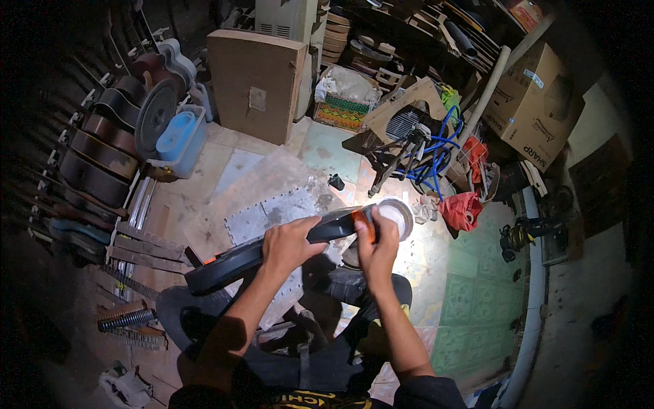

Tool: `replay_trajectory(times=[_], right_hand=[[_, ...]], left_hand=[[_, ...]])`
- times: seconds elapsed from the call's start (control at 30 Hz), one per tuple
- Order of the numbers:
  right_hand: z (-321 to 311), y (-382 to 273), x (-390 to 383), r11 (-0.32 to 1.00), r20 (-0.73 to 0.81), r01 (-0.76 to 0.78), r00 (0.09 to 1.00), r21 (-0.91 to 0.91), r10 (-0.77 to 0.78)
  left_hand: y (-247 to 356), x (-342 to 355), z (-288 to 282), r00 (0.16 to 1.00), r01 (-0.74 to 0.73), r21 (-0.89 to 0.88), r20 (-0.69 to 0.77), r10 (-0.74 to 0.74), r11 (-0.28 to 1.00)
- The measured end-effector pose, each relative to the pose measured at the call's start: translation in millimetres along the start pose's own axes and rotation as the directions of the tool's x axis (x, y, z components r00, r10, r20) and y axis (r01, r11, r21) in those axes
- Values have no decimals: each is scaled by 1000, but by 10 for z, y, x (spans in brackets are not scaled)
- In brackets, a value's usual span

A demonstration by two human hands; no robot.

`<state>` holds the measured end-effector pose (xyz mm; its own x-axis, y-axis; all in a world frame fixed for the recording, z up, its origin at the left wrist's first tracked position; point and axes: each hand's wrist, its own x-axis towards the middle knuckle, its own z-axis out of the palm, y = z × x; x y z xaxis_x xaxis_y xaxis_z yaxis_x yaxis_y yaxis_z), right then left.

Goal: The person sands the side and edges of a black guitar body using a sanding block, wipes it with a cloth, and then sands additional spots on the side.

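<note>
A dark guitar body (pixel 228 268), seen edge-on, lies slantwise above my lap, with small orange patches showing at both ends. My left hand (pixel 289 244) is closed over its side near the middle, thumb toward the right. At the right end, my right hand (pixel 378 244) grips the body, its fingers curled beside an orange patch (pixel 368 228); whether that patch is part of the guitar or a separate piece I cannot tell. Just beyond the right fingers sits a round container (pixel 407 217) with something white in it, brightly lit and partly covered by the hand.
Several guitars (pixel 102 146) hang in a row at the left. Nearby stands a clear tub (pixel 194 146) with a blue basin. A large brown box (pixel 252 88) is ahead; a metal stand (pixel 402 153) with blue hose (pixel 432 163) and a red bag (pixel 462 210) lie farther right.
</note>
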<state>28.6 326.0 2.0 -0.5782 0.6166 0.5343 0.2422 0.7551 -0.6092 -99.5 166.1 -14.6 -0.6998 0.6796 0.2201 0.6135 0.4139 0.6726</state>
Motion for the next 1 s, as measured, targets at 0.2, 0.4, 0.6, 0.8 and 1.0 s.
replay_trajectory(times=[0.2, 0.4, 0.6, 0.8, 1.0], right_hand=[[-15, -290, -152, 992, 43, 31, 999, -120, -26], [29, -156, 178, 997, -49, -66, 997, -36, 64], [151, -55, 435, 890, 16, -316, 944, 329, 329], [172, -4, 260, 998, 12, -57, 998, -11, 57], [182, -369, 33, 982, 9, 145, 989, -119, -145]], left_hand=[[-40, -45, -14, 999, 34, -31, 19, -33, 999], [-17, 102, 26, 1000, 14, -55, 23, -12, 998], [-7, 203, -42, 998, 43, -35, 40, -41, 998], [-76, 191, -108, 999, 29, -62, 41, -26, 998], [-168, 182, 31, 1000, -5, -77, 8, 6, 997]])
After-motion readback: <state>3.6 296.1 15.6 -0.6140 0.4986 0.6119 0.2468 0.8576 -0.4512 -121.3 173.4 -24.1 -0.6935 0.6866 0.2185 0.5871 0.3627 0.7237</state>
